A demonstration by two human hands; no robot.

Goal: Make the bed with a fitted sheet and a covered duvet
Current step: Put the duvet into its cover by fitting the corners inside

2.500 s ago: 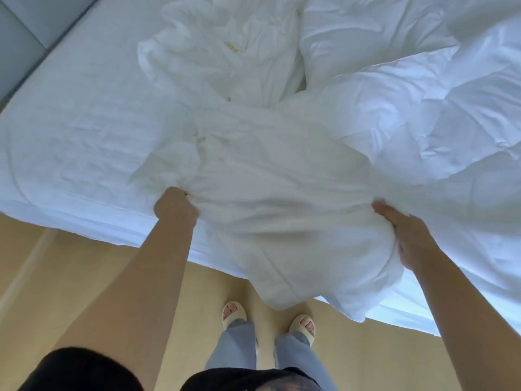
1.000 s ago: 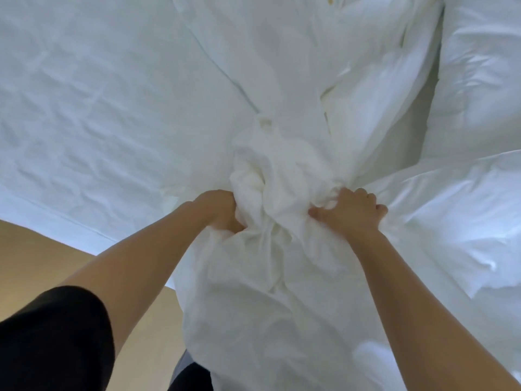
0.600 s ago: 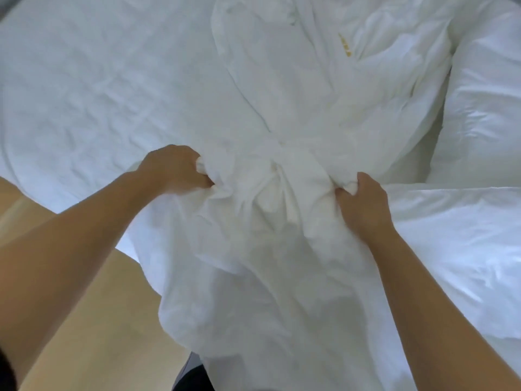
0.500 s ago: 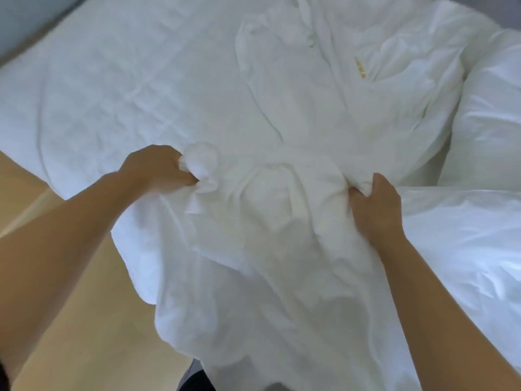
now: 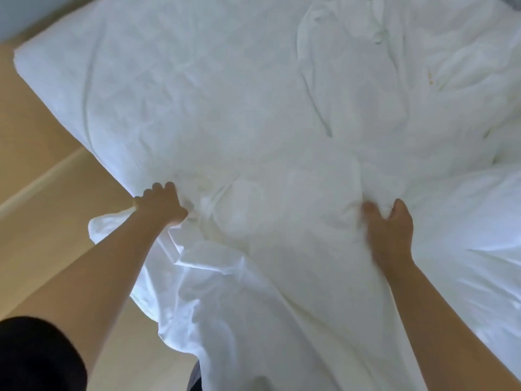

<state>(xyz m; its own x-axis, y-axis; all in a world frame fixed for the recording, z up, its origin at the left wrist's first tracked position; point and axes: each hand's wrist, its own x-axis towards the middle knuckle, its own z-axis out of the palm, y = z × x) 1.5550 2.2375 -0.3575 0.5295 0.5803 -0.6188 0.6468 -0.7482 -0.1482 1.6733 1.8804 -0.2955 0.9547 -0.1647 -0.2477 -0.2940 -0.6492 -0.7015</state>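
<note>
A crumpled white sheet (image 5: 253, 266) lies across the near side of the mattress (image 5: 146, 88) and hangs over its edge toward me. My left hand (image 5: 159, 204) grips a bunch of this sheet at the mattress edge. About a forearm's length to the right, my right hand (image 5: 390, 230) clutches another bunch of the same cloth, blurred by motion. A puffy white duvet (image 5: 473, 215) is heaped on the right side of the bed. More rumpled white fabric (image 5: 375, 80) trails from my hands toward the far right corner.
The mattress corner (image 5: 25, 60) shows at the upper left. Tan wooden floor (image 5: 42, 210) runs along the left and under the hanging cloth. A strip of grey wall (image 5: 31, 12) stands beyond the bed's far left edge.
My hands have spread wider apart while holding the sheet, stretching the bunched cloth flatter along the mattress edge. The view has pulled back, so more of the bed shows.
</note>
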